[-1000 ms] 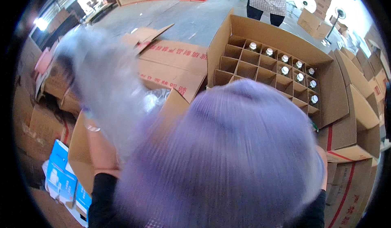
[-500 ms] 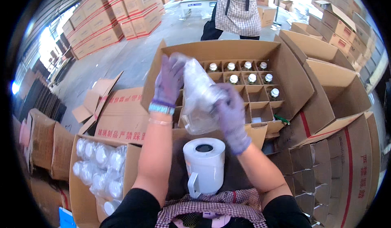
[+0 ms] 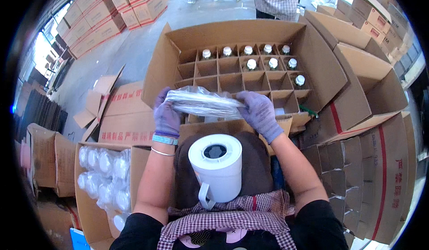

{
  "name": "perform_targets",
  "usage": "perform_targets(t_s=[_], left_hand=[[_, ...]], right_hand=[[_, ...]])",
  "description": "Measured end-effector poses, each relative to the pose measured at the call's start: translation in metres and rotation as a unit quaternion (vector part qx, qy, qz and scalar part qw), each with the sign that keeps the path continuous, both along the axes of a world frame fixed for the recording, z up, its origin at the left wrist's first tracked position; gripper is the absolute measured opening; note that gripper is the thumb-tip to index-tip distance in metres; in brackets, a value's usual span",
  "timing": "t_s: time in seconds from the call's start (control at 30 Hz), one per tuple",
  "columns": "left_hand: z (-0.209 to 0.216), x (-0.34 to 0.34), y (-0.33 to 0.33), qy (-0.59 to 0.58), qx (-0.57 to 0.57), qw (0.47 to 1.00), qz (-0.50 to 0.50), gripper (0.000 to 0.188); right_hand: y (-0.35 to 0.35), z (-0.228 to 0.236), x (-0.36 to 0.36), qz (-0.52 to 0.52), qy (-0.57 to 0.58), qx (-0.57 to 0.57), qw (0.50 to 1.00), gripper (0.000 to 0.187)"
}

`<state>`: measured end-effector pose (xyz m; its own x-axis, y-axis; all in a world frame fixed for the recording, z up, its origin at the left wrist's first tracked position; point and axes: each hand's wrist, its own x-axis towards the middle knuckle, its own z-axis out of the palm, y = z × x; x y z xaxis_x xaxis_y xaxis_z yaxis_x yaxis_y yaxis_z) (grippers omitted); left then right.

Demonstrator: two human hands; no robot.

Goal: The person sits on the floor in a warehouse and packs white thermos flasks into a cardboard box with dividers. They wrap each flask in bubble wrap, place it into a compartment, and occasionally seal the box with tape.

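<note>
Head view: the plastic bag (image 3: pixel 204 103) has swung level, occupying left hand (image 3: pixel 166 117) and right hand (image 3: pixel 261 114), fingers clamped on its ends.

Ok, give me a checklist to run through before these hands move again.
1. Grip: ok. The left hand and right hand hold opposite ends of the clear plastic bundle.
2. Gloves: ok. Both hands are gloved.
3. Divided carton open: ok. Its cells show from above.
4. White-capped bottles upright: ok. Nine caps show, each facing up.
5. Cells behind the bundle free: cannot tell. The bundle and hands partly hide them.
6. Bundle's contents: cannot tell through the creased plastic.
</note>
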<state>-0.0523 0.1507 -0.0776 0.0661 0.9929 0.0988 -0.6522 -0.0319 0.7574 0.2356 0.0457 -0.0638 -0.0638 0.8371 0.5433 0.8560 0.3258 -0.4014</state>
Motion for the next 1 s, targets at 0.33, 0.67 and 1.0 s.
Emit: perform_targets(t_s=[0.33,0.67,1.0], left_hand=[[0.010,-0.062,-0.232,0.466,0.287,0.834,-0.067,0.045],[0.023,-0.014,-0.183,0.330,-0.004,0.938,-0.107,0.033],[0.109,0.137,-0.311,0.515,0.614,0.583,-0.132,0.017]], right_hand=[[-0.140,-0.009,-0.036,0.250,0.195,-0.065,0.946,0.013],[-0.225,0.001,-0.080,0.076,0.264,-0.082,0.958,0.057],[-0.277,0.018,-0.018,-0.165,0.420,0.214,0.866,0.093]])
